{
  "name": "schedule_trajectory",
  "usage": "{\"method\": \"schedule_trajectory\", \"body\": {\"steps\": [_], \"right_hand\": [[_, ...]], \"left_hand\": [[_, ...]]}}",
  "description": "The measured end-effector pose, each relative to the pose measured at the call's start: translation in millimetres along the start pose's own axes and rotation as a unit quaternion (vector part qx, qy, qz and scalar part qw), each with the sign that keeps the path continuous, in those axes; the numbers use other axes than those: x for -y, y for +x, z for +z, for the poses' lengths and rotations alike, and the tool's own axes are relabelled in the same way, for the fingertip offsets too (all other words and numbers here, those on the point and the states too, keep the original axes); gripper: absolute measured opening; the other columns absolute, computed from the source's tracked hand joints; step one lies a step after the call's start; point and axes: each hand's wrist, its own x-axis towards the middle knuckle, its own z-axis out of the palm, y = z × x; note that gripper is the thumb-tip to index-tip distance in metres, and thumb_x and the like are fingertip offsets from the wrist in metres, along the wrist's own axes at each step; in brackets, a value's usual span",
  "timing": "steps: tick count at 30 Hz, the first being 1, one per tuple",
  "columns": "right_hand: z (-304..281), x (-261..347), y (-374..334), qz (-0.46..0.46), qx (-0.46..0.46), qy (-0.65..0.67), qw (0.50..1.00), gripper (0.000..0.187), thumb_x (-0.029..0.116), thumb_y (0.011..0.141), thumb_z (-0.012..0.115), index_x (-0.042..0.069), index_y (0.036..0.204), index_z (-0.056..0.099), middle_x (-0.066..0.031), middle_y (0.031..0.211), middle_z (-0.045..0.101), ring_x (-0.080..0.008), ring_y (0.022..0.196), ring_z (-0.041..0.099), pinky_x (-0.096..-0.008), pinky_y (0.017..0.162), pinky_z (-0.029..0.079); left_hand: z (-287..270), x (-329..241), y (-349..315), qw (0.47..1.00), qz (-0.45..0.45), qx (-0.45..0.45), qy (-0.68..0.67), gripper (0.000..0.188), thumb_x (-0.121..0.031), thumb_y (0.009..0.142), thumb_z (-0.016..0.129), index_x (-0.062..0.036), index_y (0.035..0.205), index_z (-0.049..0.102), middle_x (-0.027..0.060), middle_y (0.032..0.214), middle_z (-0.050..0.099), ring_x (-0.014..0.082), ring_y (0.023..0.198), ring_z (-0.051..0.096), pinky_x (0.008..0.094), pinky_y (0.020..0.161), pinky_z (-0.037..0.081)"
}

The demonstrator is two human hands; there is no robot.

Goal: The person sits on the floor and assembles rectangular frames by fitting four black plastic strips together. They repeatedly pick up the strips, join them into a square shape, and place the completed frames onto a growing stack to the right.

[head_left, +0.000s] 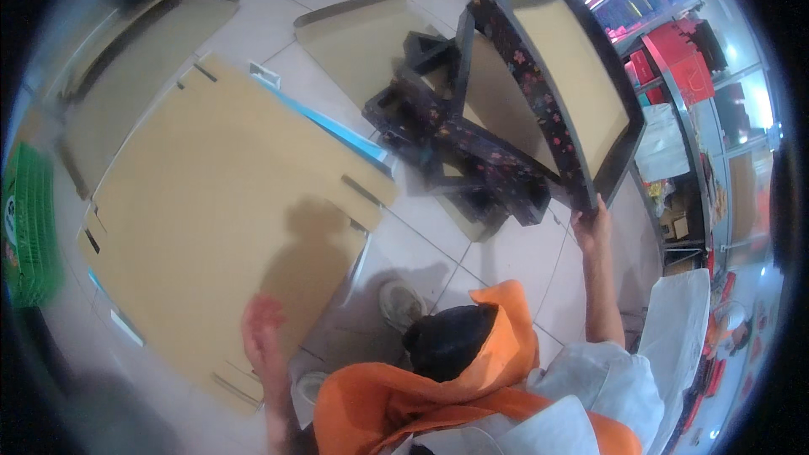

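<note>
My right hand (593, 226) grips the near lower corner of a dark, flower-patterned box tray (539, 93). The tray is tilted up, and its inside is plain tan. My left hand (265, 329) hovers above or near the front edge of a large tan cardboard sheet (194, 177), holding nothing I can see. Its fingers are a little blurred but look apart. The sheet has slots cut along its edges, and a shadow falls across it. Behind the tray lies a jumbled pile of dark flower-patterned frames (472, 143).
More tan cardboard (354, 42) lies under the pile, and another sheet (152, 76) is at the far left. Blue-edged white pieces (337, 131) show beneath the large sheet. A green crate (32, 227) stands at the left rim. Shelves with red boxes (678, 59) line the right.
</note>
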Motion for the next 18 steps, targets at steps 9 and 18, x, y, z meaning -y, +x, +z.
{"method": "schedule_trajectory", "body": {"steps": [9,18], "right_hand": [[-39,-51,-32,0.031,-0.107,-0.144,0.983,0.055,0.057,0.083,0.045,0.008,0.108,0.052,-0.0104,0.094,0.058,-0.0265,0.087,0.056,-0.0449,0.081,0.046],[193,-112,-143,-0.174,0.585,-0.356,0.707,0.024,0.023,0.089,0.046,0.006,0.103,0.055,-0.0099,0.095,0.056,-0.0190,0.086,0.054,-0.0319,0.076,0.045]], "left_hand": [[-49,42,-29,0.983,-0.142,-0.108,-0.032,0.042,-0.022,0.091,0.046,0.0000,0.126,0.038,0.0118,0.118,0.048,0.0217,0.105,0.050,0.0349,0.091,0.038],[-198,97,-35,0.789,-0.091,-0.319,0.517,0.048,-0.023,0.072,0.062,0.0041,0.109,0.047,0.0213,0.107,0.050,0.0362,0.105,0.044,0.0422,0.088,0.037]]}}
